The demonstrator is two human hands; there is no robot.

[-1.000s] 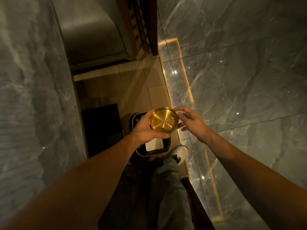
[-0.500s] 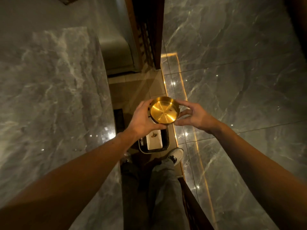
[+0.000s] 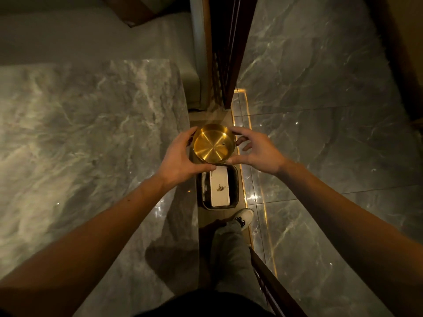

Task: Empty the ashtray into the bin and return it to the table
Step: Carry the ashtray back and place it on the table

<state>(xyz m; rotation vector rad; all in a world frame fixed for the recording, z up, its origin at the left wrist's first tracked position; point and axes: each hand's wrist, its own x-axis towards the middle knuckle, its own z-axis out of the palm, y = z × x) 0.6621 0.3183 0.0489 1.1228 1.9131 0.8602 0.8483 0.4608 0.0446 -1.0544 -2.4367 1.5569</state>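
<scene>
Head view: left hand (image 3: 180, 160) and right hand (image 3: 258, 152) clasp the gold ashtray (image 3: 214, 143) (bowl upward) above the bin (image 3: 235, 186) beside the marble tabletop (image 3: 91, 133).

Bare forearms, no sleeves in view down to the wrists. No rings, watch or bands visible on the left hand (image 3: 180, 160) or the right hand (image 3: 258, 154). Small dark mark on the left forearm (image 3: 128, 200). Loose grey trousers (image 3: 231, 255), creased along the leg. Pale low sneaker (image 3: 243, 218) with dark laces, toe rounded. Dark garment (image 3: 201, 304) across the torso at the bottom edge, details too dim to tell.
</scene>
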